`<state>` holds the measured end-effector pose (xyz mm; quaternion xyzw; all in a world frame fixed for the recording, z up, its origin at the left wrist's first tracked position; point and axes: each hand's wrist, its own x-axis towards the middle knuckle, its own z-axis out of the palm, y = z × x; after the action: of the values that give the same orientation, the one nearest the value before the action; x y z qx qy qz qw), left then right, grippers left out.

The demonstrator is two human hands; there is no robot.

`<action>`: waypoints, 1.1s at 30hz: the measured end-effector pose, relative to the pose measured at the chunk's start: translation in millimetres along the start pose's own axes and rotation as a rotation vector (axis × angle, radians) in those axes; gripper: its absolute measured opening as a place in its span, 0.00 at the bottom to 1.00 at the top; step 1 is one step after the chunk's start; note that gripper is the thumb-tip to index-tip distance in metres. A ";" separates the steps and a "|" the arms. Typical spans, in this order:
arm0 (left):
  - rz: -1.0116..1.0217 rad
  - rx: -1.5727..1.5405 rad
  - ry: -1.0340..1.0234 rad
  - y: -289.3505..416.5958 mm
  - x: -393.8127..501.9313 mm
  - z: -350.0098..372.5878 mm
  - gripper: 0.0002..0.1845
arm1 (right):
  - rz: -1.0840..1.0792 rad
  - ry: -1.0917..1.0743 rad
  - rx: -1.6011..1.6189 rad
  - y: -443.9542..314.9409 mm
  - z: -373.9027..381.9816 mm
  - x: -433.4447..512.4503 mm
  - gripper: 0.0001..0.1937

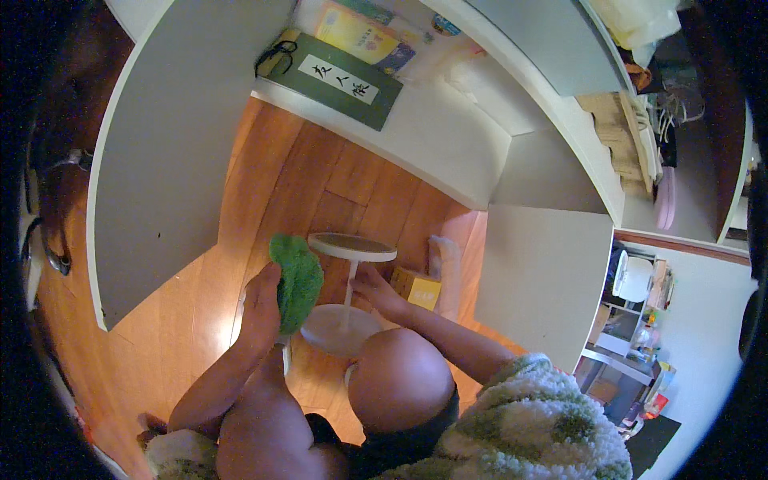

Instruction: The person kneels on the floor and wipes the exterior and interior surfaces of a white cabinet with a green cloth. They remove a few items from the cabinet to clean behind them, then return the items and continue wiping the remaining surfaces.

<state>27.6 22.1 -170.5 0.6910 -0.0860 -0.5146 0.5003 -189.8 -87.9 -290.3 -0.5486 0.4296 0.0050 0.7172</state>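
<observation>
My left hand (262, 294) holds a fuzzy green cloth (298, 291) to the left of a white round stand. The stand has a rimmed disc top (353, 246), a thin stem (348, 300) and a wide round base (337, 329). What the grey face of the top is made of, perhaps mirror glass, is hard to tell. Around the stem, just below the disc, are the fingers of my right hand (378, 291). Cloth and stand appear apart. My bare knees (402, 372) flank the base, and the right one is close to its edge.
Behind my right hand stand a yellow box (423, 289) and a pale elongated object (447, 276). Furniture panels rise at left (168, 156) and right (540, 282). A green book (342, 84) bearing writing lies on a white ledge (444, 162) beyond the wooden floor (336, 165).
</observation>
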 end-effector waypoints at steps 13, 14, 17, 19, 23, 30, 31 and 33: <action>-0.112 -0.253 0.000 -38.1 9.1 -24.0 0.25 | -0.306 0.177 -0.961 -192.5 -58.4 55.9 0.12; -0.058 -0.346 -0.069 -43.1 10.4 -26.3 0.25 | -0.329 0.260 -1.025 -201.5 -54.9 87.6 0.12; -0.064 -0.293 0.001 -57.8 20.8 -22.6 0.26 | -0.354 0.339 -0.893 -214.1 -60.9 163.9 0.21; -0.041 -0.307 0.000 -65.6 22.6 -21.5 0.26 | -0.441 0.438 -1.054 -216.9 -69.4 207.1 0.28; -0.112 -0.237 0.059 -68.1 15.2 -21.0 0.23 | -0.616 0.596 -1.439 -219.1 -81.3 255.1 0.40; -0.017 -0.175 0.077 -47.7 8.2 -24.5 0.21 | -0.129 0.326 -1.686 -260.6 -86.5 279.7 0.64; -0.011 -0.198 0.073 -47.5 6.8 -23.4 0.21 | -0.062 0.275 -1.732 -265.6 -84.7 281.5 0.66; 0.068 -0.131 0.110 -49.7 5.6 -21.9 0.21 | -0.063 0.200 -1.729 -273.4 -80.9 284.8 0.70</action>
<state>28.0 55.8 -213.4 0.6808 -0.0479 -0.4632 0.5654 71.2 -392.9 -255.6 -0.9104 0.3206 0.2613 0.0077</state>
